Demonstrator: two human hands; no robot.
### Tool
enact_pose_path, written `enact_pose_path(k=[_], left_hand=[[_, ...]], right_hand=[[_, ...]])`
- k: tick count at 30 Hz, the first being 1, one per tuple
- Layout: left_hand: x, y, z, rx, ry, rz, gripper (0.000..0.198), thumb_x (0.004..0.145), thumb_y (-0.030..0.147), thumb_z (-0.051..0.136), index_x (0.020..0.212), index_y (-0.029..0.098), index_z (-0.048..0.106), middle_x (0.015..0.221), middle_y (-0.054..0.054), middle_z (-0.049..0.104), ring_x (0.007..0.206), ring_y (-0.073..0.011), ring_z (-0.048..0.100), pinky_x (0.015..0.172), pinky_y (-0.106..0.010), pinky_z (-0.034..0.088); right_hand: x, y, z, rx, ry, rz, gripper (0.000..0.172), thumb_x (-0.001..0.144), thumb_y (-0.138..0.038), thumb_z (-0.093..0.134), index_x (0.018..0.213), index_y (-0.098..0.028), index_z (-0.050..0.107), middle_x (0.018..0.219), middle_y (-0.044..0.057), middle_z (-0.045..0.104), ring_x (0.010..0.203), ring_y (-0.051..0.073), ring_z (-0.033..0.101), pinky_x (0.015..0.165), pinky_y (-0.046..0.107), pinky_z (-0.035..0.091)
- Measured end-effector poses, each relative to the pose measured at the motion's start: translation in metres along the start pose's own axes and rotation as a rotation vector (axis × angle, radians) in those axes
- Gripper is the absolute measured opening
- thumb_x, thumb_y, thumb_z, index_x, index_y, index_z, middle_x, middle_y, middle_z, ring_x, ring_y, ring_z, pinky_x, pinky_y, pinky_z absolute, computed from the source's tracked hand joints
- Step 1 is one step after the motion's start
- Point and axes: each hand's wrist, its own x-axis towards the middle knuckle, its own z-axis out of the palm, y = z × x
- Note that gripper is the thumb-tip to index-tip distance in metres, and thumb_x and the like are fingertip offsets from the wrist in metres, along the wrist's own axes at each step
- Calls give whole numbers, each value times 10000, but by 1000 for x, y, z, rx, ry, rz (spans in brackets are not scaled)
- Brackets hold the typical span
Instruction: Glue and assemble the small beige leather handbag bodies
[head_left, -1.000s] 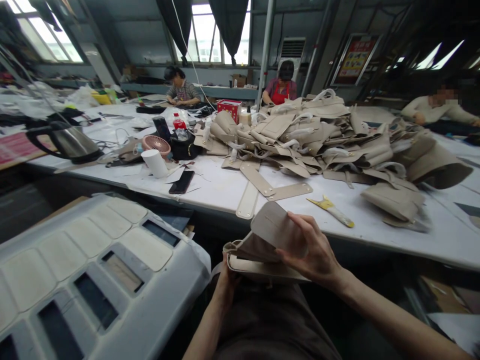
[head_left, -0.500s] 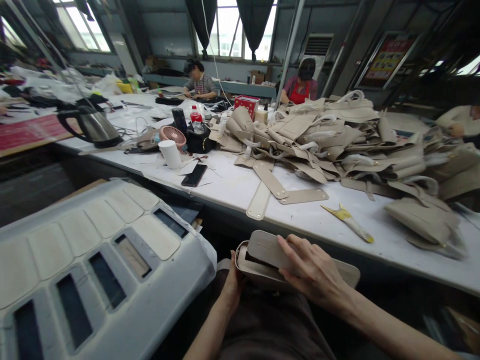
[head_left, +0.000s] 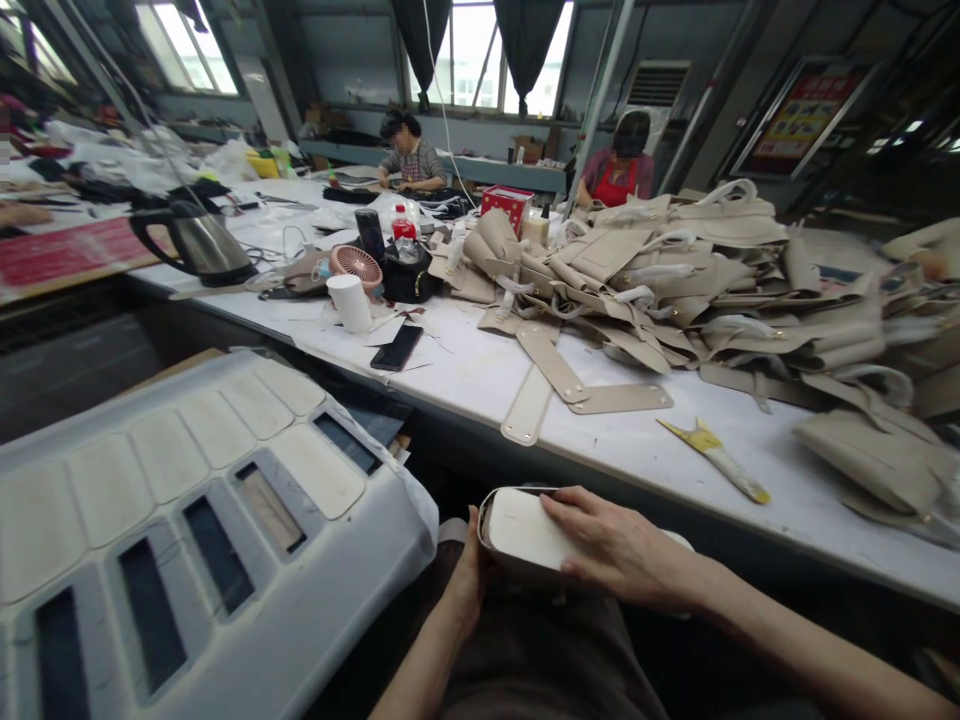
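Observation:
Over my lap I hold a beige bag body (head_left: 519, 573) with its rounded, oblong end facing up. A pale panel (head_left: 527, 524) with round corners lies nearly flat within the raised rim. My left hand (head_left: 468, 570) is closed around the left end of the bag body, most of its fingers hidden behind it. Across the panel lies my right hand (head_left: 626, 548), fingertips on the far part and thumb on the near side, gripping it. The panel's right part is mostly covered by this hand and the forearm.
To my left, a grey-white padded surface (head_left: 337, 570) carries several pale rounded panels (head_left: 321, 468) beside dark slots. On the white table (head_left: 457, 395) are beige strips (head_left: 621, 398), a yellow-stained tool (head_left: 716, 460), a phone (head_left: 397, 347) and a heap of beige bag pieces (head_left: 592, 255). Co-workers sit beyond.
The panel has gone from tilted, with a dark gap under it, to lying nearly flat within the rim. My right hand has lowered with it. The view has swung slightly left.

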Motion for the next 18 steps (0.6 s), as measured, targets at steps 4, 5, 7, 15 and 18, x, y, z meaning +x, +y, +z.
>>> enact_pose_path(k=[4,5,7,15,18], left_hand=[[1,1,-6,3,-80,-16,745,876,720,392,1366,179,549,1314,-115,626,1286,-333,500,1014,-424,457],[2,2,-7,0,-86,-5,740,875,718,399,1372,188,543,1330,-110,615,1301,-331,486,1023,-426,450],[2,1,-9,4,-70,14,715,876,707,419,1376,210,538,1353,-96,600,1316,-325,472,1036,-427,441],[-1,0,-4,-56,-75,-15,750,868,703,449,1358,146,554,1280,-141,644,1241,-339,546,1036,-424,446],[-1,2,-3,-54,-41,-45,776,852,719,460,1361,139,547,1274,-147,645,1228,-338,556,1031,-419,453]], right_hand=[[7,7,21,-98,153,-9,496,981,-348,429,1453,-193,432,1441,150,451,1285,283,472,1079,458,420],[9,8,26,-130,206,-14,478,980,-329,431,1436,-188,454,1404,158,485,1250,287,496,1059,475,437],[12,8,32,-173,272,-23,466,956,-315,478,1401,-176,491,1336,171,531,1175,296,535,1005,495,474],[18,-5,29,-99,224,-46,435,862,-307,598,1271,-164,557,1224,141,579,1103,295,556,966,479,487],[22,-3,40,-23,281,-55,477,830,-253,605,1283,-139,506,1336,154,513,1229,286,488,1070,450,422]])
